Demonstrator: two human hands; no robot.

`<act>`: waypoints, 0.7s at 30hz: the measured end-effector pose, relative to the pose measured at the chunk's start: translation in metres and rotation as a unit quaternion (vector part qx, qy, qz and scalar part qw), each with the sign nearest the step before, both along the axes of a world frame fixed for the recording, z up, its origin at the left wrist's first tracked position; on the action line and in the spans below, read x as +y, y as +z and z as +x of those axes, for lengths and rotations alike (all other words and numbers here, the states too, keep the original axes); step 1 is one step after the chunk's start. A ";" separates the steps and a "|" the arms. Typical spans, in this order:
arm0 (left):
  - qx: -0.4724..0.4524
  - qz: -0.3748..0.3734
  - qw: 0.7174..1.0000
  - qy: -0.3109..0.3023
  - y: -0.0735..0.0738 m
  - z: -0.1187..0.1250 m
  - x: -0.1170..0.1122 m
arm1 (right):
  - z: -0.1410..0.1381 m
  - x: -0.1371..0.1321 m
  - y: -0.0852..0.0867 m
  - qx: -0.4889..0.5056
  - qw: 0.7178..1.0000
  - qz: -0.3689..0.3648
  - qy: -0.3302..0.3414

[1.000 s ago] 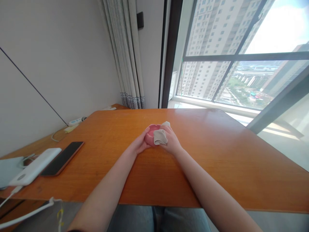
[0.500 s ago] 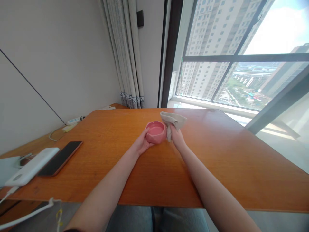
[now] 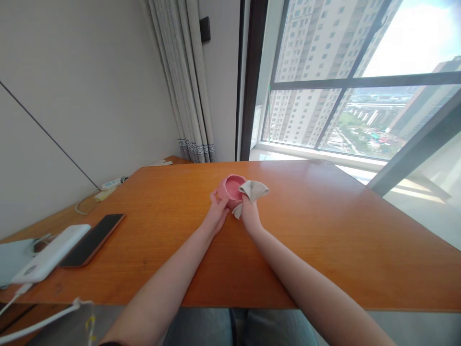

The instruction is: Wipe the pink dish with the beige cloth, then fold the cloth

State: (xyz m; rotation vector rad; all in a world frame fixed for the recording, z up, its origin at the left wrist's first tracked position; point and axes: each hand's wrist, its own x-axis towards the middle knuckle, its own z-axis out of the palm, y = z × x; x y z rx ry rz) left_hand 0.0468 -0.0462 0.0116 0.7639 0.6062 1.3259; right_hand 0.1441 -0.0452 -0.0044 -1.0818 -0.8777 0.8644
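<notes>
A pink ashtray-like bowl (image 3: 224,188) is tilted up over the middle of the wooden table, its hollow turned partly to the right. My left hand (image 3: 216,211) grips it by the lower left side, thumb on the near wall. In my right hand (image 3: 249,211) a light grey cloth (image 3: 255,189) is bunched, fanning out above the fingers. The cloth lies against the bowl's right rim and covers part of it. A loose corner of cloth hangs below, between the two hands.
On the left of the wooden table (image 3: 324,240) lie a black-screened phone (image 3: 92,240) and a white power bank (image 3: 52,252) with a cable plugged in. A power strip (image 3: 112,183) sits by the wall. A large window (image 3: 345,86) stands beyond the table.
My left hand has tipped the bowl from nearly level to tilted. My right hand has moved left with the cloth, from beside the bowl onto its right rim.
</notes>
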 end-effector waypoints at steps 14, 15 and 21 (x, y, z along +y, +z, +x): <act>0.008 -0.065 0.998 -0.009 0.006 -0.006 0.004 | 0.024 0.003 0.012 -0.041 0.995 -0.078 0.037; -0.008 -0.055 0.998 0.024 0.003 -0.002 0.004 | 0.012 -0.001 0.008 -0.037 0.997 -0.075 0.003; 0.061 -0.045 0.997 -0.013 0.001 -0.004 0.001 | 0.009 -0.004 0.010 -0.074 0.997 -0.003 -0.024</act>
